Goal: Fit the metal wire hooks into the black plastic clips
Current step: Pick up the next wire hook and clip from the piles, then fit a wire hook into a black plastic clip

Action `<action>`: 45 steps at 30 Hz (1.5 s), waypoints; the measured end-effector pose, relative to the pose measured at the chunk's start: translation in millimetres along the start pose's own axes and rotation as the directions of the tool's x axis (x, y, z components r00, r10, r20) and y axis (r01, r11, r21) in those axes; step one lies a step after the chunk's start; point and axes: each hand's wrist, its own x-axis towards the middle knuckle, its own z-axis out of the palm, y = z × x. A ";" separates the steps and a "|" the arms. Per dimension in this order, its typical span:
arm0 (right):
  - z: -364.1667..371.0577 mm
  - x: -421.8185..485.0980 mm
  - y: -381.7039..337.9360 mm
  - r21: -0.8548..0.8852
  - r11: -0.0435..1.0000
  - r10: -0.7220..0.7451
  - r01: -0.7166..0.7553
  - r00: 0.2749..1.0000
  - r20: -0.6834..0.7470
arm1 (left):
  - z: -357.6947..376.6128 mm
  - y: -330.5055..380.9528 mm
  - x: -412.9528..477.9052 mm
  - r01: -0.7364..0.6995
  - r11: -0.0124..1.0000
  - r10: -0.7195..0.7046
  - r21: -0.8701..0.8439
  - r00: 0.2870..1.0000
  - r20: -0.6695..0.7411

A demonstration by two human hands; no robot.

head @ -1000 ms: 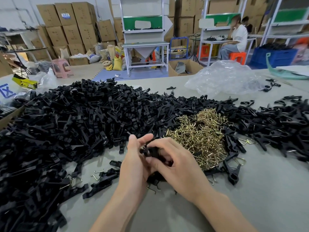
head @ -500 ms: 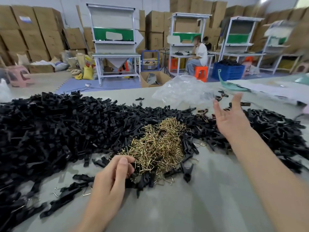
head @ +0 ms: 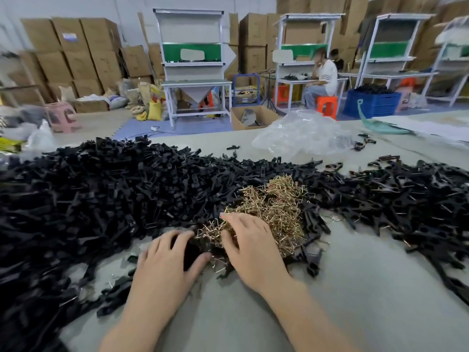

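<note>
Both hands are down at the near edge of the hook pile (head: 276,204), palms toward the table (head: 355,288).

1. The left hand (head: 167,262) sits just left of the hook pile. Its fingers and thumb curve round a dark clump of black clips (head: 101,199). I judge that it is taking a clip to serve as the receiving part.
2. The right hand (head: 253,250) lies on the near left part of the hook pile, with its fingers bent down into the wire. I cannot tell whether it pinches a single piece; the fingertips are buried.
3. The hook pile lies within reach of both hands, with clips on its left, far and right sides. I judge that this layout lets each hand draw its own part without crossing the other.

Count:
- Hands: two.
- Hook pile: one, a gold tangle too dense to count by piece.
- Clips: one large heap left of and behind the hook pile, plus a thinner band to its right. The pieces are far too many to count.
- Plastic bag (head: 299,135): one, clear and crumpled, well behind the hook pile.
</note>
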 end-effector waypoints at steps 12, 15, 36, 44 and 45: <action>1.7 -2.2 3.9 -0.031 0.999 -0.023 0.027 0.993 0.115 | -2.3 -1.7 5.1 0.043 0.958 -0.099 -0.285 0.978 -0.186; -0.8 -2.7 0.6 0.014 0.998 -0.062 0.060 0.993 0.102 | -3.7 -1.6 5.2 0.065 0.930 -0.150 -0.361 0.966 -0.212; -9.0 -3.6 -15.4 0.624 0.777 0.049 -0.079 0.997 0.065 | -11.1 -3.0 7.8 0.090 0.684 -0.356 -0.724 0.907 -0.223; -14.8 3.9 -13.7 0.877 0.446 0.204 -0.178 0.974 0.094 | -11.8 -4.3 8.1 0.090 0.701 -0.363 -0.707 0.899 -0.245; -15.5 4.9 -13.0 0.890 0.416 0.219 -0.187 0.970 0.102 | -12.8 -2.5 7.6 0.083 0.697 -0.359 -0.712 0.900 -0.247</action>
